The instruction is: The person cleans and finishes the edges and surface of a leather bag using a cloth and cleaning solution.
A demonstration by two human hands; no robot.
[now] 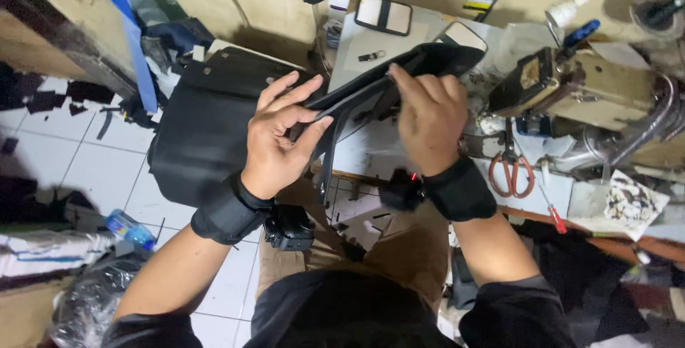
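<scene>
Both hands on one black leather panel (385,80), held in the air above the lap, just in front of the work table (371,148). Long axis runs low at 8 o'clock to high at 2 o'clock, rounded end toward the sewing machine (592,98); panel is seen nearly edge-on, a thin strap (328,162) hanging from it toward 6 o'clock. Left hand (282,137): thumb and forefinger pinched on the lower edge, other fingers spread loose. Right hand (428,116): fingers curled closed over the upper edge near the middle, back of hand to camera. Black wrist bands on both arms, small black device (289,228) under the left wrist. Nearest below: tan trousers, then white tile floor (93,169) at 9 o'clock with black offcuts, a plastic bottle (128,228) at 8 o'clock. Directly behind the left hand, a larger black bag (203,123) on the floor, touching or overlapping the panel in view, can't tell which. Table is pale, scuffed, cluttered: orange-handled scissors (510,169) and a red screwdriver (553,212) at 3 o'clock, just right of the right wrist. Machine sits past them at 2 o'clock. Farther back at 12 o'clock two small rectangular mirrors (384,14) and a key clip (371,55). Blue strip (132,41) leans at 10 o'clock against wood boards.
</scene>
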